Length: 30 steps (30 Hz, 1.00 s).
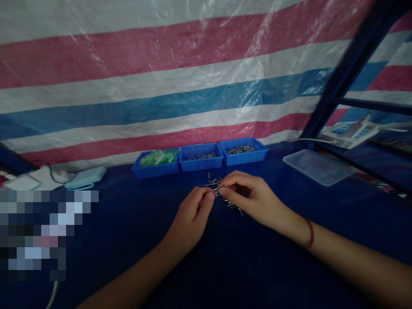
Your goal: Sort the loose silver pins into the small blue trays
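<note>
Over the middle of a dark blue table, my left hand [194, 213] and my right hand [254, 196] nearly meet at the fingertips. Each is closed in a pinch of thumb and forefinger. A small shiny metal piece, seemingly a rivet [216, 192], shows between the two pinches; its exact shape is too small to make out. Just behind and under my right hand lies a loose pile of slim metal rivets [236, 207], partly hidden by the fingers. A red cord circles my right wrist.
Along the striped sheet stand three blue bins: one with green plastic bags [157, 158], two with metal rivets [206, 156] [240, 149]. A clear plastic lid [317, 167] lies at right. A light blue case [86, 177] is at left, beside a pixelated area. A dark frame [346, 73] rises right.
</note>
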Tool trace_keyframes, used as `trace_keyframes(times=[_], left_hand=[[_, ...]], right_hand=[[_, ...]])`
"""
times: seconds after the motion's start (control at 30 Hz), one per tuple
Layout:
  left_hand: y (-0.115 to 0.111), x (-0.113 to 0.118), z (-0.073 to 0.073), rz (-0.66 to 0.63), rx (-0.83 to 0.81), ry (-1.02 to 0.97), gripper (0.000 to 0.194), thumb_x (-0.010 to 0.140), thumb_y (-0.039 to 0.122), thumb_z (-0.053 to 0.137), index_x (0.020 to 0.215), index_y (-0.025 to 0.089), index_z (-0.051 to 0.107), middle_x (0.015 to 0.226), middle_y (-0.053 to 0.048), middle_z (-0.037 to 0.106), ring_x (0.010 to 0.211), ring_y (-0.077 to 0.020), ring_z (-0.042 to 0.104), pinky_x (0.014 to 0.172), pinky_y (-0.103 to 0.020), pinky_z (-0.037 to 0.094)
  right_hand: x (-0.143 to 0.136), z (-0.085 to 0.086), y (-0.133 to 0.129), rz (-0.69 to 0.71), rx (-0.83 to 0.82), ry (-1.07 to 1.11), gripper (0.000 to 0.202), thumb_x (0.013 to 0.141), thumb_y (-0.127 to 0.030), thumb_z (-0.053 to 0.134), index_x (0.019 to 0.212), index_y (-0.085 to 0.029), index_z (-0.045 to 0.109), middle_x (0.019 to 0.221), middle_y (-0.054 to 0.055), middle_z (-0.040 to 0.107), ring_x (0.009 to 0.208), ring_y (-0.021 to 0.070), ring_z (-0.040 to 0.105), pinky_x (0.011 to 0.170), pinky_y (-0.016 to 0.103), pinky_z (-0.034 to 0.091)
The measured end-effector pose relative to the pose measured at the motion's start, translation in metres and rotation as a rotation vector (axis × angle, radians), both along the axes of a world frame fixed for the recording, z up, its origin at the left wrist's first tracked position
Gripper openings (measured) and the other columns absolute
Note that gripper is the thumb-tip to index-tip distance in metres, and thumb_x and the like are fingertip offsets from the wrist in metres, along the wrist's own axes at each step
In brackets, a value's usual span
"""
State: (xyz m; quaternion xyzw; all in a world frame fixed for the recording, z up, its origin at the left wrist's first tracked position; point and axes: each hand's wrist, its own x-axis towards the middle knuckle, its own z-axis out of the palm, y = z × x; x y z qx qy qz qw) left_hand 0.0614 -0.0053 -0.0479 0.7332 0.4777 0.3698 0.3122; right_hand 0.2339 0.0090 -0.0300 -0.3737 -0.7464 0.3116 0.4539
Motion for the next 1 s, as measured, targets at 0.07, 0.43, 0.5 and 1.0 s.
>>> trace_keyframes(times=[0.07, 0.43, 0.5, 1.0], left_hand=[[0.000, 0.000, 0.000, -0.026, 0.026, -0.002, 0.019, 0.091, 0.030, 0.042, 0.096, 0.020, 0.058, 0.085, -0.002, 0.059, 0.074, -0.0149, 0.054, 0.069, -0.028, 0.042], [-0.002, 0.001, 0.001, 0.027, 0.108, -0.042, 0.008, 0.086, 0.026, 0.051, 0.087, 0.019, 0.055, 0.082, 0.000, 0.053, 0.066, -0.0121, 0.050, 0.059, -0.024, 0.040], [-0.001, 0.001, 0.000, 0.068, 0.155, -0.067, 0.006, 0.084, 0.024, 0.053, 0.088, 0.020, 0.054, 0.086, -0.001, 0.051, 0.070, -0.0123, 0.051, 0.060, -0.024, 0.041], [-0.003, -0.002, 0.004, 0.173, 0.192, -0.091, 0.012, 0.084, 0.030, 0.051, 0.081, 0.020, 0.049, 0.082, 0.000, 0.049, 0.072, -0.0134, 0.050, 0.060, -0.025, 0.041]], right_hand=[[0.000, 0.000, -0.001, 0.006, 0.010, -0.015, 0.012, 0.082, -0.027, 0.058, 0.079, -0.018, 0.065, 0.076, 0.002, 0.060, 0.059, 0.0094, 0.050, 0.050, 0.023, 0.039], [-0.001, 0.002, -0.006, -0.004, 0.098, -0.009, 0.005, 0.079, -0.018, 0.059, 0.082, -0.018, 0.063, 0.076, 0.001, 0.058, 0.059, 0.0082, 0.050, 0.051, 0.022, 0.040], [-0.001, 0.001, -0.005, -0.002, 0.100, -0.021, 0.005, 0.079, -0.018, 0.059, 0.082, -0.018, 0.063, 0.077, 0.001, 0.058, 0.059, 0.0083, 0.050, 0.051, 0.023, 0.040], [-0.002, 0.001, -0.005, 0.020, 0.229, -0.115, 0.014, 0.086, -0.025, 0.051, 0.083, -0.021, 0.064, 0.090, 0.004, 0.056, 0.080, 0.0148, 0.056, 0.069, 0.029, 0.048]])
